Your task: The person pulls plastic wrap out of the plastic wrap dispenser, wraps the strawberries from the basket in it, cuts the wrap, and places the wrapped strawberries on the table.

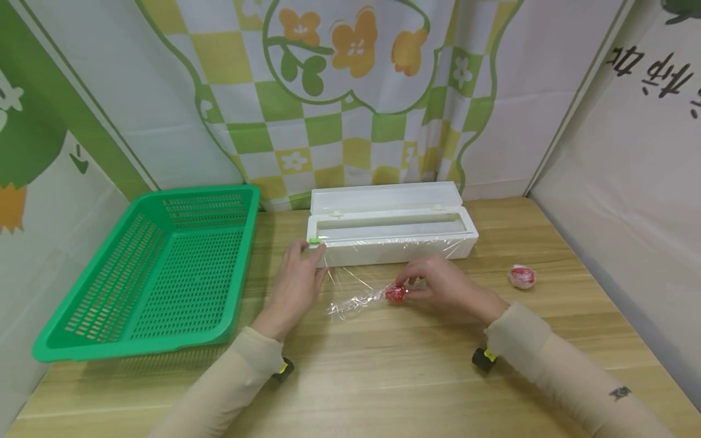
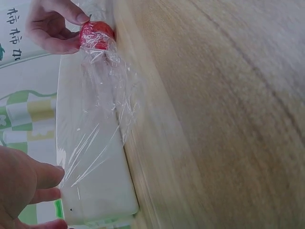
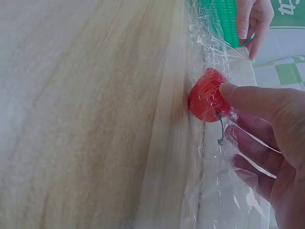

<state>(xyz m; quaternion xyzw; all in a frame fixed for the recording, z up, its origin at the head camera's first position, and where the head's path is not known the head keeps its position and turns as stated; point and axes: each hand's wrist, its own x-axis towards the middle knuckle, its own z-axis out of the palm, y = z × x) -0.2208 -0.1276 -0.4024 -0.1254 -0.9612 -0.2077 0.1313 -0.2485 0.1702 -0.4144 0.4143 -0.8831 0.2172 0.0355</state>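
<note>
A small red fruit (image 3: 207, 98) with a thin green stem sits in clear plastic film (image 1: 358, 299) at the front of a long white cling-film box (image 1: 394, 250). My right hand (image 1: 440, 280) pinches the fruit through the film, thumb on its side and the other fingers beyond the stem. From there, crinkled film stretches left and back toward the box. At the box's left end, my left hand (image 1: 296, 283) rests its fingers by the front corner, beside a green slider (image 1: 314, 241). Its fingertips lie spread apart there in the left wrist view.
The box's lid (image 1: 386, 198) is raised at the back. A green plastic basket (image 1: 235, 304) stands to the left. Another red piece wrapped in film (image 1: 523, 277) lies at the right on the wooden table (image 1: 383, 383). Patterned curtains (image 1: 235, 91) close off the back and sides.
</note>
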